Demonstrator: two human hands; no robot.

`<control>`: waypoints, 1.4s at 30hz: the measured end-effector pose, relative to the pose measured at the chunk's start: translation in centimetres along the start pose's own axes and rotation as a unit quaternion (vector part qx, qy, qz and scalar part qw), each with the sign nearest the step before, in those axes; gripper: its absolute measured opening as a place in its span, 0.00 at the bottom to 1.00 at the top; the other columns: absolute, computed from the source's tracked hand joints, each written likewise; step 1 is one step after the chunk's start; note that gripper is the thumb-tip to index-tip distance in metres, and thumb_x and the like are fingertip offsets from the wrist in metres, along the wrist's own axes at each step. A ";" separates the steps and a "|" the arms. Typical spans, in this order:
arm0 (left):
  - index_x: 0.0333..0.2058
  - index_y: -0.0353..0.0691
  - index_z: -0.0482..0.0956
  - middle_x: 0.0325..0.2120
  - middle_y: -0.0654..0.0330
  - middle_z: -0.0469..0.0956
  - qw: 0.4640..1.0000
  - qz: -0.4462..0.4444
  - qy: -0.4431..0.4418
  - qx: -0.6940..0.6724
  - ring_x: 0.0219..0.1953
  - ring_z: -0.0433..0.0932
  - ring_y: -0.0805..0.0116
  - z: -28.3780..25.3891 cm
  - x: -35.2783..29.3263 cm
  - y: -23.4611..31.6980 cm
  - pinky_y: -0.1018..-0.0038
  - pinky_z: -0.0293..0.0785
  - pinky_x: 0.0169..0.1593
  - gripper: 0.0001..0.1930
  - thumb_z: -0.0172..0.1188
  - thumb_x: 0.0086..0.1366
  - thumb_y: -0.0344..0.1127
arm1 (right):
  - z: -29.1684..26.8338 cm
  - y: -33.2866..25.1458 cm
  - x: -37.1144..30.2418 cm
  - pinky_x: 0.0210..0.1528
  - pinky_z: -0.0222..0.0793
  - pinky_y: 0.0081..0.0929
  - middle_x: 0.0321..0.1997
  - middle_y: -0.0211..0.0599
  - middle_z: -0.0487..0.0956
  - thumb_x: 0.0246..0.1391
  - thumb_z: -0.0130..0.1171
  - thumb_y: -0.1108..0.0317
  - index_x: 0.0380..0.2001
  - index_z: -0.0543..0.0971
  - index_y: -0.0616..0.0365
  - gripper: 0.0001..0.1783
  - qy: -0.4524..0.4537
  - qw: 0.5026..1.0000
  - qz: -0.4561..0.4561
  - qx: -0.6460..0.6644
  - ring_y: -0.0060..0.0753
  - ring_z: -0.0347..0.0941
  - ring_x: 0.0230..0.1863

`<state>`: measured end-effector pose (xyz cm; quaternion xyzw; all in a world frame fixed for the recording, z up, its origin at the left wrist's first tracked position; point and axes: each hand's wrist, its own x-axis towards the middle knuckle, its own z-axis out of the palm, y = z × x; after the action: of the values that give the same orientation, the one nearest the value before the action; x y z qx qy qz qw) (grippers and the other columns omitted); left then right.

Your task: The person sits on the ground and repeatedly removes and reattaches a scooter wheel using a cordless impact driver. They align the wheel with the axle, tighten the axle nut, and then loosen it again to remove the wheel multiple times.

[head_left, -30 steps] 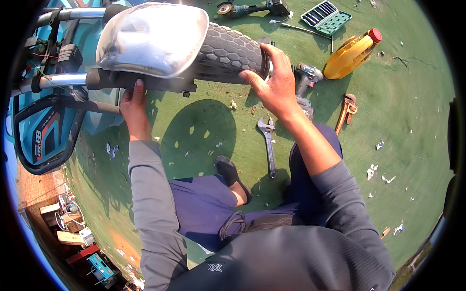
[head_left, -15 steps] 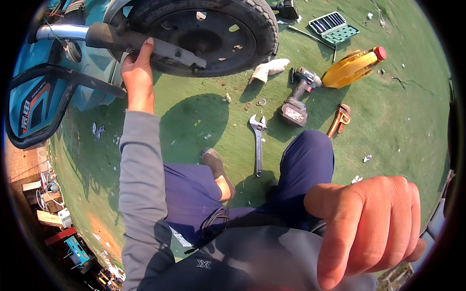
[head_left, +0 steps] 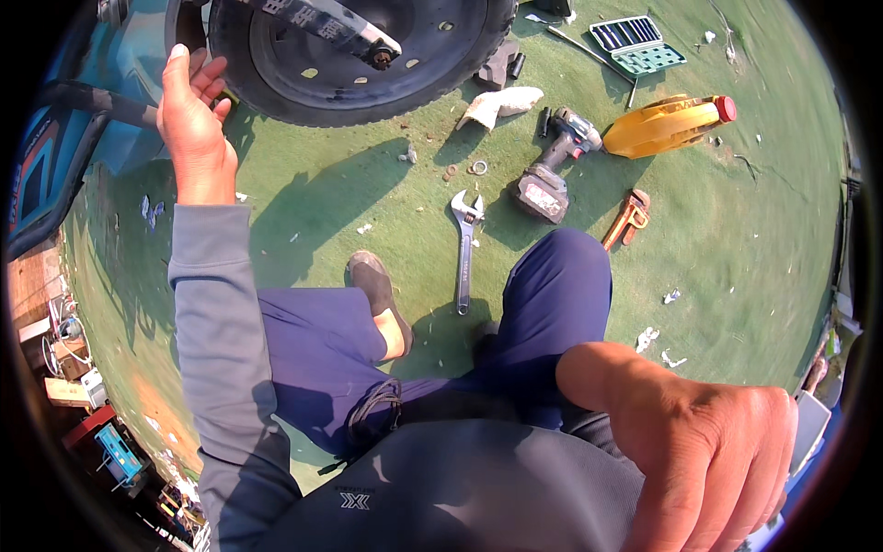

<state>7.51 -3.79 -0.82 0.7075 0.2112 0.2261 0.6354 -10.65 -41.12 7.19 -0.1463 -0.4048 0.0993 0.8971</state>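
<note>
Left hand [head_left: 196,124] fingers spread, just beside wheel [head_left: 336,85]. Right hand [head_left: 690,442] well apart, fingers bent; grip cannot be told. Silver wrench [head_left: 464,262], drill [head_left: 552,166] on ground [head_left: 736,239].

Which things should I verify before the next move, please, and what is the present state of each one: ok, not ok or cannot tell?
1. Left hand free: ok; its fingers are open beside the wheel, with nothing seen in them.
2. Right hand free: cannot tell; its curled fingers hide the palm.
3. Adjustable wrench in sight: ok; it lies on the green ground, apart from both hands.
4. Cordless power tool set down: ok; it lies beside the yellow jug.
5. Red cap on the jug: ok.
6. Green tool case closed: not ok; it lies open.
</note>
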 end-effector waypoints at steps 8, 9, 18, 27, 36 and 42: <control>0.54 0.41 0.81 0.48 0.61 0.84 0.998 0.038 0.052 0.004 0.45 0.73 0.72 -2.3 -0.2 0.5 0.72 0.66 0.47 0.25 0.60 0.70 0.55 | -0.3 1.2 0.2 0.40 0.85 0.41 0.23 0.33 0.76 0.59 0.55 0.78 0.15 0.74 0.54 0.17 0.036 0.999 -0.025 -0.013 0.33 0.78 0.25; 0.54 0.41 0.81 0.48 0.61 0.84 0.999 0.038 0.039 -0.002 0.45 0.73 0.72 -1.7 -0.1 0.6 0.72 0.66 0.47 0.24 0.60 0.71 0.55 | -0.7 1.6 0.3 0.37 0.84 0.38 0.22 0.33 0.75 0.61 0.55 0.75 0.14 0.72 0.52 0.19 0.005 0.998 -0.060 -0.034 0.31 0.76 0.24; 0.55 0.40 0.81 0.47 0.61 0.84 0.999 0.025 -0.018 -0.019 0.49 0.75 0.72 -0.4 -0.9 0.5 0.73 0.66 0.48 0.22 0.59 0.73 0.50 | -1.7 2.5 -0.7 0.23 0.76 0.47 0.17 0.41 0.72 0.58 0.48 0.63 0.13 0.68 0.54 0.19 0.036 0.992 -0.106 -0.052 0.36 0.71 0.17; 0.55 0.38 0.82 0.43 0.63 0.85 0.992 0.010 -0.113 0.056 0.41 0.78 0.76 -0.8 -3.7 0.9 0.80 0.70 0.42 0.20 0.60 0.74 0.46 | -12.6 17.0 -8.4 0.31 0.70 0.34 0.24 0.36 0.78 0.69 0.61 0.49 0.29 0.77 0.63 0.25 0.204 0.706 0.459 -0.499 0.35 0.75 0.25; 0.60 0.32 0.76 0.47 0.48 0.81 0.779 0.095 -0.465 0.410 0.47 0.80 0.55 -6.3 -9.9 1.6 0.63 0.76 0.53 0.32 0.72 0.63 0.44 | -19.2 24.7 -12.9 0.48 0.78 0.49 0.39 0.54 0.86 0.61 0.65 0.47 0.50 0.81 0.64 0.29 -0.079 0.565 0.582 -0.580 0.59 0.83 0.45; 0.61 0.33 0.76 0.53 0.45 0.80 0.805 0.071 -0.424 0.409 0.54 0.79 0.50 -7.9 -10.5 2.0 0.60 0.74 0.59 0.31 0.73 0.63 0.40 | -20.2 26.8 -12.0 0.50 0.78 0.48 0.39 0.57 0.86 0.62 0.65 0.47 0.50 0.82 0.66 0.29 0.011 0.596 0.556 -0.580 0.59 0.84 0.44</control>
<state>-5.57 -3.79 1.32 0.9401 -0.0573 -0.1595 0.2956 -4.86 -23.22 -23.11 -0.8335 -0.2075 0.3211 0.3989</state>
